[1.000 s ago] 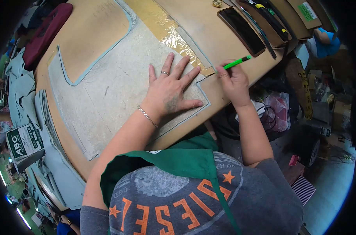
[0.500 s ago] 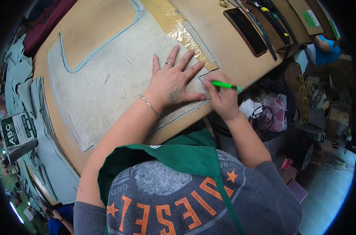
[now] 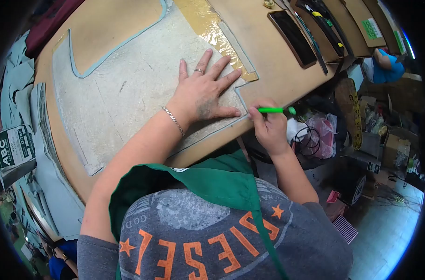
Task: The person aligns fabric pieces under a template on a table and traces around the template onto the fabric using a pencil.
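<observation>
My left hand (image 3: 204,95) lies flat with fingers spread on a large pale grey template (image 3: 109,109), pressing it against the table. A ring and a chain bracelet are on this hand and wrist. Between the fingers of my right hand (image 3: 270,123) is a bright green pen (image 3: 270,110). Its tip is hidden by the fingers, which are at the template's right corner, close to my left thumb. Light blue material shows along the template's curved cut-out, and a dark line runs along its lower edge. Shiny yellow tape (image 3: 204,23) covers part of the template's upper right.
On the tan table (image 3: 282,79) lies a phone (image 3: 292,38), beside cardboard trays with a yellow-and-black cutter (image 3: 327,28). Stacked grey-blue sheets (image 3: 58,186) and an ABC box (image 3: 14,148) stand at left. Another person in blue (image 3: 387,65) is at upper right.
My right hand has moved down along the template's short right edge to the corner, and the pen lies nearer level. My left hand stays flat on the template; the view has shifted slightly.
</observation>
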A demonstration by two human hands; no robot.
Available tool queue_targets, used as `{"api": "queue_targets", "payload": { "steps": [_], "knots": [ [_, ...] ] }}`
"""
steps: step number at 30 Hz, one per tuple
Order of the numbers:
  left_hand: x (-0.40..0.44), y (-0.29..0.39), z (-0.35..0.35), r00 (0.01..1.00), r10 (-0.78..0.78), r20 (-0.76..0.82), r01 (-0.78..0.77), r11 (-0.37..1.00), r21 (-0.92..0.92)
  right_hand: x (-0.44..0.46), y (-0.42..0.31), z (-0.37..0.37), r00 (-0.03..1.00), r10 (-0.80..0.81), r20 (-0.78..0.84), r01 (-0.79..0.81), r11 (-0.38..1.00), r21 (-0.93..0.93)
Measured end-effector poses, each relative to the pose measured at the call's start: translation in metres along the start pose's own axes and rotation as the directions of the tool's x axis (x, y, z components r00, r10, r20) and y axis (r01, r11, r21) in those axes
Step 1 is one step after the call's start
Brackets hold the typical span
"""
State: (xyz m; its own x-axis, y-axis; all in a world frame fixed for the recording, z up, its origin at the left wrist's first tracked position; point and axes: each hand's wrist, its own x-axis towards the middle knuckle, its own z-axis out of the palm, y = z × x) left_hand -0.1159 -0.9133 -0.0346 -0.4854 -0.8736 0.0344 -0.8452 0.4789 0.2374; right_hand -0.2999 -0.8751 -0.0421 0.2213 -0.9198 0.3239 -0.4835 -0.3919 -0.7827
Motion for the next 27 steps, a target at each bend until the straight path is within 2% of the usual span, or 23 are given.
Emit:
{"api": "queue_targets", "payload": {
  "steps": [1, 2, 5, 6, 9, 11, 12, 14, 15, 16, 20, 23, 24, 26, 27],
  "knots": [
    [0.000, 0.001, 0.001, 1.000, 0.000, -0.005, 0.000, 1.000, 0.006, 0.000, -0.001, 0.000, 1.000, 0.000, -0.003, 0.000, 1.000, -0.013],
    [0.000, 0.001, 0.001, 1.000, 0.001, -0.010, -0.001, 1.000, 0.014, 0.008, 0.000, 0.005, 0.998, -0.065, -0.019, 0.065, 0.997, -0.033],
    [-0.001, 0.001, 0.001, 1.000, 0.004, -0.021, -0.003, 1.000, 0.025, 0.029, 0.009, 0.024, 0.997, -0.032, -0.066, 0.036, 0.997, 0.062],
    [-0.002, 0.001, 0.001, 1.000, 0.007, -0.020, -0.007, 1.000, 0.025, 0.026, 0.007, 0.022, 0.996, -0.068, -0.051, 0.071, 0.996, 0.049],
    [-0.002, 0.000, -0.002, 0.999, 0.020, -0.042, -0.020, 1.000, 0.000, -0.012, -0.007, -0.009, 0.997, 0.070, 0.028, -0.068, 0.994, -0.081],
    [-0.005, -0.001, 0.002, 0.998, 0.026, -0.056, -0.028, 0.999, -0.032, -0.037, -0.015, -0.028, 0.967, 0.190, 0.168, -0.200, 0.979, 0.048],
    [-0.007, -0.002, 0.007, 0.985, 0.065, -0.159, -0.075, 0.995, -0.060, -0.040, -0.022, -0.032, 0.974, 0.188, 0.124, -0.206, 0.965, 0.161],
    [-0.010, -0.009, 0.010, 0.958, 0.108, -0.266, -0.146, 0.981, -0.127, -0.038, -0.038, -0.034, 0.988, 0.151, 0.044, -0.157, 0.919, 0.362],
    [-0.017, -0.014, 0.011, 0.940, 0.124, -0.319, -0.178, 0.973, -0.148, -0.037, -0.041, -0.031, 0.988, 0.148, 0.055, -0.156, 0.880, 0.448],
    [-0.029, -0.015, 0.004, 0.908, 0.080, -0.412, -0.158, 0.974, -0.160, -0.036, -0.046, -0.023, 0.986, 0.141, 0.091, -0.168, 0.863, 0.476],
    [-0.108, -0.056, -0.022, 0.860, -0.018, -0.510, -0.047, 0.992, -0.114, -0.045, -0.061, 0.027, 0.946, 0.077, 0.314, -0.254, 0.778, 0.575],
    [-0.183, -0.073, -0.047, 0.879, -0.263, -0.397, 0.196, 0.960, -0.202, -0.047, -0.073, 0.061, 0.888, -0.133, 0.441, -0.125, 0.852, 0.509],
    [-0.203, -0.074, -0.051, 0.859, -0.320, -0.399, 0.252, 0.944, -0.215, -0.049, -0.082, 0.076, 0.906, -0.103, 0.410, -0.159, 0.814, 0.559],
    [-0.238, -0.072, -0.053, 0.807, -0.434, -0.400, 0.359, 0.899, -0.252, -0.046, -0.088, 0.097, 0.874, -0.094, 0.477, -0.214, 0.807, 0.550],
    [-0.249, -0.069, -0.050, 0.798, -0.439, -0.412, 0.366, 0.897, -0.247, -0.044, -0.091, 0.106, 0.855, -0.087, 0.512, -0.241, 0.807, 0.540]
  ]
}}
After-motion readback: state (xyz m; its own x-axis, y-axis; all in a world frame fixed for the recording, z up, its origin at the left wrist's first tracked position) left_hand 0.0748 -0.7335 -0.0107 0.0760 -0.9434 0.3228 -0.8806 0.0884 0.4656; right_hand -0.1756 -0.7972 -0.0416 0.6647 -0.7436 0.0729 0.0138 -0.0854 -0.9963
